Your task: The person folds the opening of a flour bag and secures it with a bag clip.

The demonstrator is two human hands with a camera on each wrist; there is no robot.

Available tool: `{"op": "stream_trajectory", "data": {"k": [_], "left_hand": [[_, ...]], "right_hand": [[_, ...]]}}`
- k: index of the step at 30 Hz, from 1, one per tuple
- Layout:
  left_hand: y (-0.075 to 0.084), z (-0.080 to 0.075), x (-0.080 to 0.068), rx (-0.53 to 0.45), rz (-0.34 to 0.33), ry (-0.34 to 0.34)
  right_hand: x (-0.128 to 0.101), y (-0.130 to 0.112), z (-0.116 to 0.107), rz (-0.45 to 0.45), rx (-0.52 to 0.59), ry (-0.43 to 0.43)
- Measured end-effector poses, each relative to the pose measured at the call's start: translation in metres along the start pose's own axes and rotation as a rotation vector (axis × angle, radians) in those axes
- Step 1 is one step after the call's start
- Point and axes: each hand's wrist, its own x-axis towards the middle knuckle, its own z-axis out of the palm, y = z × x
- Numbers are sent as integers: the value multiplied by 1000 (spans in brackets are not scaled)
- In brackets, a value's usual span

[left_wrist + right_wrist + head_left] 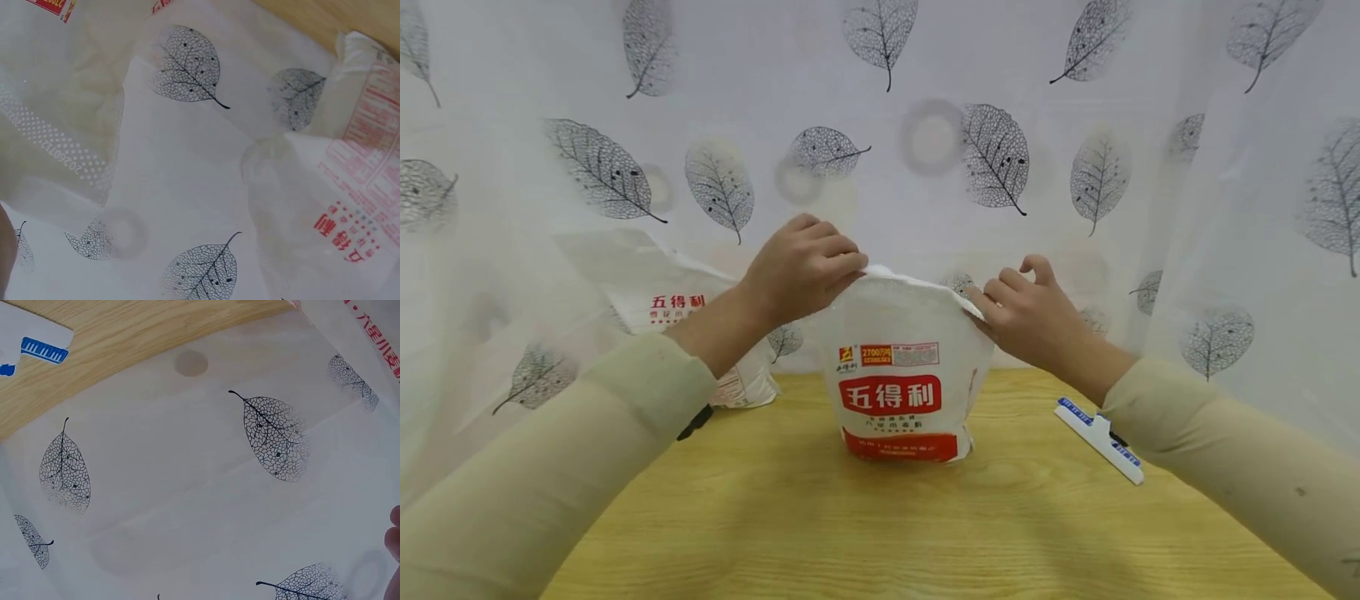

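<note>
A white flour bag (898, 375) with a red label stands upright on the wooden table (880, 525). My left hand (805, 267) pinches the left end of its top edge, fingers curled over the rim. At the right end of that edge my right hand (1026, 312) pinches the bag too. In the left wrist view I see the top of the flour bag (56, 106) at the upper left. Only fingertips (394, 540) at the right edge show in the right wrist view.
A second white bag (688, 321) with red print stands behind my left forearm, also in the left wrist view (337, 206). A white and blue sealing clip (1101, 439) lies on the table at the right. A sheer leaf-print curtain (1000, 150) hangs close behind.
</note>
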Motion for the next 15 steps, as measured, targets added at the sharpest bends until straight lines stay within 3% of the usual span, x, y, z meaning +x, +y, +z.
{"op": "stream_trajectory", "data": {"k": [3,7,10,15], "left_hand": [[6,-1,1,-92,-65,-66],[19,-2,15,-246,-301,-220],[29,-2,31,-308,-456,-351],[37,-3,47,-330,-560,-551]], "right_hand": [[-1,-5,0,-6,-58,-18],[-1,-8,1,-19,-73,-30],[0,-7,1,-29,-67,-25],[-2,-7,0,-21,-18,-58]]}}
